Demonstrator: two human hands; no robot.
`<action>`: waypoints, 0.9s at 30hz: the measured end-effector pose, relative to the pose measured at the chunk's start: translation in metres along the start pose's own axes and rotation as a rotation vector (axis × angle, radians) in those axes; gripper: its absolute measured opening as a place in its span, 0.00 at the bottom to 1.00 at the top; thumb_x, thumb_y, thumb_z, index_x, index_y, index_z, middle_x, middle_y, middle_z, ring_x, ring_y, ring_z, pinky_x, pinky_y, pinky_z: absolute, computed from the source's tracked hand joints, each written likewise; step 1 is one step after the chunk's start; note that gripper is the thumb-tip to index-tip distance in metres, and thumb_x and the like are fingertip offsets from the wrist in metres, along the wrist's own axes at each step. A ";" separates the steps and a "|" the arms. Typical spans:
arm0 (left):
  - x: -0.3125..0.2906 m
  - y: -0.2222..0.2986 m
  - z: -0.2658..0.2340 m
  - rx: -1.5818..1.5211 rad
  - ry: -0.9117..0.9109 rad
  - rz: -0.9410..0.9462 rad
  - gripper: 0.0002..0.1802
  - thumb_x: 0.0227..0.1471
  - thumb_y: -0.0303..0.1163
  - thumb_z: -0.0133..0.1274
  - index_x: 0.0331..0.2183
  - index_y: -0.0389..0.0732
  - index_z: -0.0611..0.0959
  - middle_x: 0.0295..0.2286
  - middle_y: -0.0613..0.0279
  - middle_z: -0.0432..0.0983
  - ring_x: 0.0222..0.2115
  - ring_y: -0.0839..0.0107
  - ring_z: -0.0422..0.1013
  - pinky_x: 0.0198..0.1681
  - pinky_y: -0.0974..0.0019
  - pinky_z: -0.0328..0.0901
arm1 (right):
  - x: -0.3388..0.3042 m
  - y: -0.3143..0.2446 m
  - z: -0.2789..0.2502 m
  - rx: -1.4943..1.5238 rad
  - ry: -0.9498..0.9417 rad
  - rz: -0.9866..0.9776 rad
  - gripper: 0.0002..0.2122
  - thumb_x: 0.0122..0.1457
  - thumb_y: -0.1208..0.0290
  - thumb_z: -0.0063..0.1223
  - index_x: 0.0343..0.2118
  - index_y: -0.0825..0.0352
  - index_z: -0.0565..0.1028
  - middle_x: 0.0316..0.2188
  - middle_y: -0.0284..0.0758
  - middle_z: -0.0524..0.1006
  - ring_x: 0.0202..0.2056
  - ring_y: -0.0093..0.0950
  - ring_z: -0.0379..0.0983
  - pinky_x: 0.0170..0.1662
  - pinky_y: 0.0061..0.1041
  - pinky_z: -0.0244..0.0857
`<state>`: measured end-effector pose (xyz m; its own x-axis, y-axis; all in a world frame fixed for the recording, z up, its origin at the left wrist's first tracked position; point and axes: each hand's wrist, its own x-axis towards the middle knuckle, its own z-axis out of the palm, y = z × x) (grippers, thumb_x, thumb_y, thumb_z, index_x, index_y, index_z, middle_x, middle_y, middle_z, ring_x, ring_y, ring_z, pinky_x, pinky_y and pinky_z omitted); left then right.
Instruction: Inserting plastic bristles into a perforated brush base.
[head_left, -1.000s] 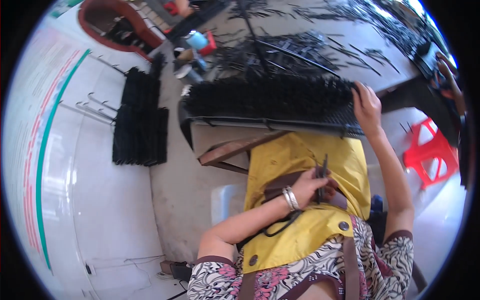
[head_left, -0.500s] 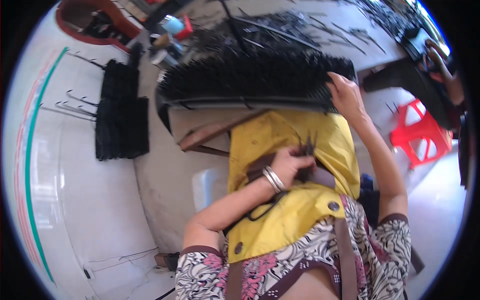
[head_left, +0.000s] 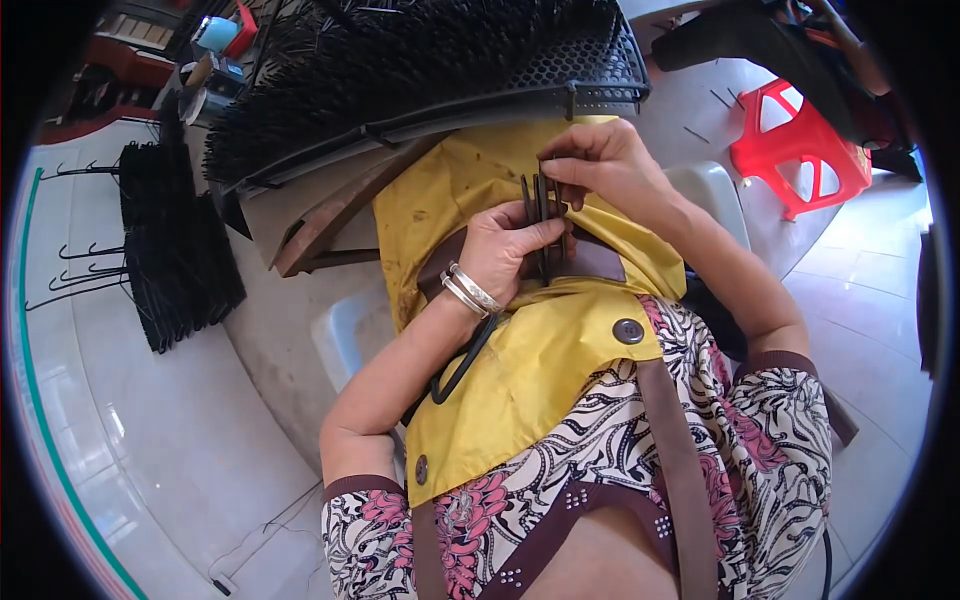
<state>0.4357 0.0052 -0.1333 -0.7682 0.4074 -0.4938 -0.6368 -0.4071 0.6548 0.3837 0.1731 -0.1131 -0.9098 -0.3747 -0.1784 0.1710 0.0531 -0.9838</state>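
Observation:
My left hand [head_left: 497,252], with silver bangles on its wrist, is closed round a small bundle of dark thin strips [head_left: 541,198] above my lap. The strips stand up out of the fist, their tops uneven. Right beside their upper ends is my right hand [head_left: 615,172], thumb and fingers pinched on a dark strip at the bundle's side. Beyond both hands, many black bristle-like strips [head_left: 390,75] stand packed in a black perforated rack [head_left: 582,68]. Holes show bare at its right end. My yellow apron [head_left: 520,345] lies beneath the hands.
Black bristled pieces with hooked rods [head_left: 180,245] lie on the floor at left. A red stool [head_left: 800,150] is at right, near another person's dark-clothed leg [head_left: 770,60]. A brown metal bar [head_left: 340,215] runs under the rack. A light blue cup [head_left: 217,35] stands at upper left.
My right hand has left the rack's right end and come back to the bundle in my left hand. The view has tilted and shifted, with the rack now farther up and left.

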 end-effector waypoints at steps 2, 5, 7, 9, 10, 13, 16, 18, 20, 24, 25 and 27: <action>-0.001 0.001 0.001 0.018 -0.013 -0.008 0.10 0.45 0.22 0.55 0.34 0.33 0.77 0.25 0.59 0.75 0.25 0.69 0.73 0.30 0.69 0.69 | 0.001 0.000 0.000 -0.015 -0.018 0.005 0.06 0.51 0.79 0.53 0.32 0.76 0.74 0.20 0.33 0.74 0.19 0.17 0.69 0.22 0.14 0.64; -0.002 0.002 0.001 -0.003 -0.049 -0.032 0.09 0.46 0.23 0.54 0.34 0.33 0.77 0.26 0.59 0.75 0.25 0.70 0.73 0.31 0.69 0.69 | 0.000 0.002 0.000 -0.004 -0.032 0.056 0.05 0.50 0.79 0.53 0.30 0.75 0.74 0.20 0.34 0.75 0.19 0.18 0.69 0.23 0.15 0.64; -0.002 0.002 0.002 0.008 -0.011 0.014 0.09 0.46 0.22 0.54 0.33 0.33 0.77 0.26 0.59 0.75 0.25 0.70 0.73 0.30 0.68 0.70 | -0.002 0.002 -0.002 0.039 -0.011 0.092 0.05 0.49 0.79 0.54 0.28 0.74 0.74 0.20 0.33 0.75 0.20 0.18 0.70 0.23 0.16 0.65; -0.002 0.001 0.002 0.013 0.026 0.019 0.08 0.46 0.22 0.53 0.33 0.33 0.76 0.26 0.59 0.75 0.25 0.70 0.73 0.30 0.68 0.71 | -0.004 0.005 -0.003 0.077 -0.003 0.114 0.05 0.49 0.79 0.54 0.28 0.74 0.74 0.20 0.33 0.75 0.19 0.19 0.70 0.23 0.16 0.65; -0.002 0.001 0.002 0.019 0.061 0.028 0.08 0.46 0.22 0.53 0.33 0.33 0.76 0.26 0.59 0.75 0.24 0.70 0.73 0.29 0.67 0.71 | -0.005 0.006 -0.004 0.113 0.005 0.133 0.05 0.49 0.78 0.55 0.28 0.74 0.74 0.20 0.33 0.75 0.19 0.20 0.70 0.23 0.16 0.65; -0.002 0.001 0.002 0.021 0.090 0.016 0.08 0.46 0.22 0.53 0.32 0.32 0.76 0.26 0.58 0.75 0.23 0.69 0.73 0.28 0.66 0.71 | -0.007 0.007 -0.006 0.204 0.038 0.206 0.04 0.48 0.78 0.55 0.26 0.73 0.74 0.19 0.34 0.74 0.18 0.21 0.70 0.23 0.17 0.65; 0.000 0.002 -0.001 0.021 0.048 -0.006 0.08 0.46 0.23 0.54 0.31 0.32 0.76 0.24 0.58 0.75 0.22 0.69 0.73 0.28 0.67 0.71 | -0.007 0.003 -0.006 0.221 0.065 0.243 0.04 0.47 0.78 0.56 0.25 0.73 0.74 0.18 0.35 0.74 0.18 0.21 0.70 0.23 0.17 0.65; 0.000 0.003 -0.001 0.066 0.038 0.007 0.08 0.46 0.23 0.54 0.31 0.32 0.76 0.24 0.58 0.75 0.22 0.70 0.73 0.28 0.68 0.71 | -0.006 0.004 -0.006 0.239 0.088 0.241 0.04 0.47 0.78 0.56 0.24 0.73 0.75 0.18 0.34 0.74 0.18 0.21 0.70 0.23 0.17 0.65; 0.000 0.003 -0.001 0.110 0.028 0.024 0.07 0.46 0.24 0.53 0.31 0.32 0.76 0.23 0.59 0.75 0.22 0.71 0.73 0.28 0.69 0.70 | -0.005 0.004 -0.008 0.254 0.109 0.237 0.04 0.47 0.77 0.55 0.23 0.72 0.75 0.17 0.34 0.74 0.18 0.21 0.70 0.23 0.17 0.65; 0.000 -0.001 -0.007 0.267 -0.058 0.064 0.06 0.46 0.24 0.53 0.30 0.33 0.76 0.21 0.60 0.75 0.21 0.74 0.71 0.26 0.72 0.67 | 0.000 -0.003 -0.027 0.258 0.194 0.107 0.04 0.50 0.77 0.54 0.24 0.72 0.74 0.19 0.33 0.74 0.19 0.21 0.71 0.24 0.18 0.67; 0.001 0.000 -0.005 0.308 -0.073 0.070 0.06 0.46 0.24 0.53 0.30 0.33 0.77 0.21 0.61 0.75 0.21 0.74 0.71 0.26 0.73 0.66 | 0.003 -0.005 -0.037 0.282 0.246 0.050 0.04 0.50 0.77 0.53 0.25 0.72 0.74 0.20 0.33 0.74 0.19 0.21 0.71 0.25 0.18 0.67; -0.003 0.001 -0.002 0.211 -0.041 0.024 0.06 0.46 0.24 0.53 0.29 0.34 0.76 0.21 0.60 0.74 0.21 0.73 0.72 0.28 0.72 0.68 | 0.010 -0.007 -0.056 0.271 0.241 -0.026 0.04 0.52 0.76 0.51 0.28 0.72 0.74 0.22 0.34 0.75 0.21 0.22 0.72 0.26 0.19 0.68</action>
<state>0.4370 0.0021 -0.1321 -0.7768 0.4348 -0.4557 -0.5873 -0.2388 0.7733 0.3519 0.2212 -0.1090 -0.9727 -0.1419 -0.1834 0.2110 -0.2133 -0.9539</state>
